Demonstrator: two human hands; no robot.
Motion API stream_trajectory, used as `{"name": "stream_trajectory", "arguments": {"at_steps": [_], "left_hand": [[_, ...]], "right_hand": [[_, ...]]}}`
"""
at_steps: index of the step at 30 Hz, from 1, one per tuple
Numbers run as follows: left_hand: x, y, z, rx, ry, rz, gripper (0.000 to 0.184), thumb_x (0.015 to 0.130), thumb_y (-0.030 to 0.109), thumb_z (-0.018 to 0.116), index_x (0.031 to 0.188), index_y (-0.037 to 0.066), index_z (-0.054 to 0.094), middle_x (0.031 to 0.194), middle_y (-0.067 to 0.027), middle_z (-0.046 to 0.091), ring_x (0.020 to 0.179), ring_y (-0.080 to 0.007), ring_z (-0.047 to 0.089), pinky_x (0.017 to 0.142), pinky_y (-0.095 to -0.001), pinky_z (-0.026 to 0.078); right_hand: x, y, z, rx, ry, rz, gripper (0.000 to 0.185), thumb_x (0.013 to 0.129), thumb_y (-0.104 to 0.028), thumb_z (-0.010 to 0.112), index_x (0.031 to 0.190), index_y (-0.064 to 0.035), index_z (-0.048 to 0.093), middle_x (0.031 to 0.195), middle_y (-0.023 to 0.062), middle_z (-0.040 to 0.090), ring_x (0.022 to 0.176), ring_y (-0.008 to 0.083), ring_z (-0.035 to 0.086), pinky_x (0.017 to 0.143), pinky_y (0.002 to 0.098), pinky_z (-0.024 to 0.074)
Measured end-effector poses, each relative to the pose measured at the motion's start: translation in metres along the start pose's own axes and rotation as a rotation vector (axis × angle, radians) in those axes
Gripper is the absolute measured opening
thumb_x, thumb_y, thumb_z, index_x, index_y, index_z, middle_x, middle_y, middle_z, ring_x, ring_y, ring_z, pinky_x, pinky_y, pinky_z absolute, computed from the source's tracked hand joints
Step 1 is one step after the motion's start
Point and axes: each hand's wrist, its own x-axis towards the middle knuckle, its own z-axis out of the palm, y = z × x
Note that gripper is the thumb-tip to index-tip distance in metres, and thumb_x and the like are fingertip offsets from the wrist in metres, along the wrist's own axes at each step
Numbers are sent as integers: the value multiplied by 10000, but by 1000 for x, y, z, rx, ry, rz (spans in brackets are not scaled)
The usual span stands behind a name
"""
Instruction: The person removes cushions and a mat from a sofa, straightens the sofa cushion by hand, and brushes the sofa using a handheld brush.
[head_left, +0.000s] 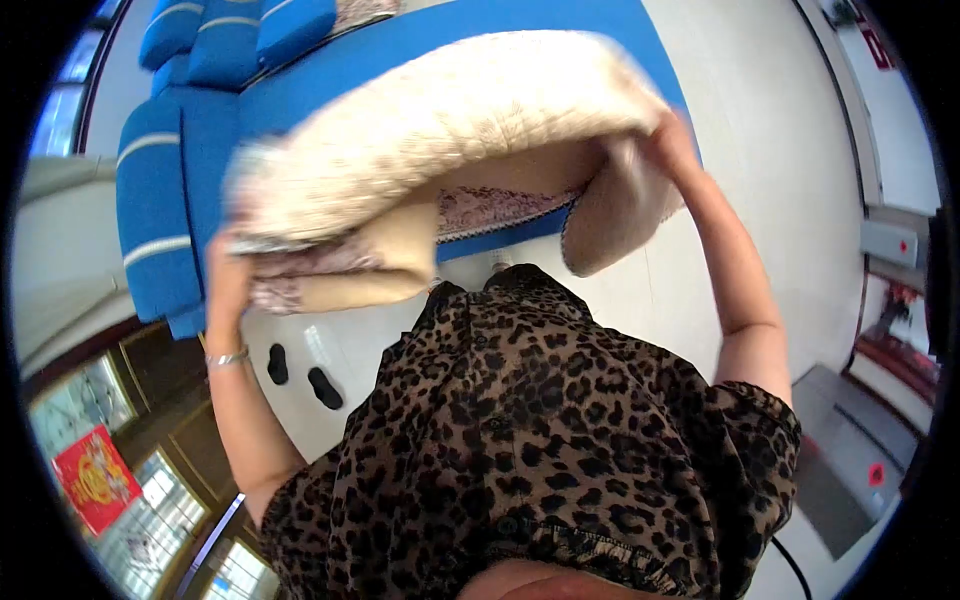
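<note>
A large cream patterned cover (460,110) hangs stretched between my two hands, blurred by motion, above the blue sofa. My left hand (228,265) grips its left end, where a folded part with a purplish pattern hangs down. At the right end, my right hand (668,145) is closed on the cover's edge, and a rounded flap hangs below it. Under the raised cover, a purplish patterned piece (500,208) shows on the blue seat; whether it is part of the same cover I cannot tell.
Blue cushions (225,40) with white stripes line the sofa's back and left side. Two black slippers (325,388) lie on the pale floor (770,150). A grey table (850,450) stands at the right, and a glazed wooden door with a red decoration (97,480) at the lower left.
</note>
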Motion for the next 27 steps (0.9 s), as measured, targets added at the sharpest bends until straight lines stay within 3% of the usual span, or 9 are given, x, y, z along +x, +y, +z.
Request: {"name": "stream_trajectory", "arguments": {"at_steps": [1, 2, 7, 10, 14, 20, 23, 25, 27], "left_hand": [[-3, -15, 17, 151, -133, -53, 244, 833, 48, 547, 1039, -51, 634, 961, -63, 664, 832, -116, 587, 761, -269, 476], [-2, -19, 28, 131, -215, -119, 214, 823, 52, 568, 996, -42, 652, 912, -41, 665, 786, -108, 569, 735, -270, 470], [-61, -40, 23, -190, -109, -293, 238, 814, 86, 621, 1022, -25, 658, 909, -14, 676, 806, -104, 579, 754, -273, 476], [-113, -75, 10, -223, -40, -301, 322, 789, 98, 658, 1087, -25, 653, 974, -40, 679, 846, -102, 610, 770, -258, 487], [-149, -89, -36, -684, 88, -385, 425, 795, 108, 644, 1190, -37, 586, 1140, -84, 636, 974, -141, 624, 864, -285, 495], [-118, -18, 15, -837, 252, -383, 412, 868, 231, 652, 1185, -21, 575, 1083, -105, 648, 962, -166, 639, 834, -287, 510], [-67, 1, 66, -727, -20, -372, 395, 856, 272, 664, 1119, -20, 617, 1021, -124, 669, 915, -159, 638, 747, -294, 521], [-35, 1, 138, -1097, -172, -244, 394, 910, 235, 593, 1226, 3, 553, 1126, -136, 639, 982, -167, 632, 877, -316, 486], [-29, -5, 194, -1451, -336, -205, 408, 964, 198, 521, 1333, 26, 489, 1230, -148, 608, 1049, -175, 626, 1006, -338, 451]], "right_hand": [[-11, -26, -28, 83, -522, -95, 343, 829, -183, 677, 1132, -33, 620, 992, 180, 678, 981, 305, 637, 869, 374, 484], [-20, 0, 3, -11, -552, -370, 235, 837, -114, 641, 1057, -33, 655, 989, 163, 689, 1002, 279, 636, 895, 360, 474], [-23, -45, -62, 860, -542, 82, 303, 727, -43, 705, 1027, -19, 673, 927, 96, 712, 857, 179, 669, 792, 350, 539], [-62, -83, -68, 180, -907, -408, 312, 707, 8, 678, 1019, -18, 678, 908, 83, 711, 833, 155, 657, 787, 342, 537], [-27, -111, -128, 1052, -941, -153, 280, 647, 61, 637, 924, 52, 681, 906, 90, 704, 802, 152, 646, 744, 302, 518], [-19, -186, -128, 1275, -1028, -387, 221, 709, -46, 741, 901, 50, 691, 905, 77, 698, 835, 162, 634, 774, 311, 488], [-40, -237, -123, 1502, -1036, -258, 661, 585, -122, 851, 1174, 25, 590, 1126, 121, 643, 1038, 240, 609, 910, 356, 466], [-52, -247, -105, 1590, -955, -177, 1032, 492, -163, 904, 1379, -1, 401, 1309, 161, 532, 1202, 298, 522, 1009, 416, 424], [-55, -243, -94, 1565, -949, -232, 1044, 489, -142, 897, 1385, 10, 385, 1328, 176, 513, 1216, 318, 510, 1012, 441, 422]]}}
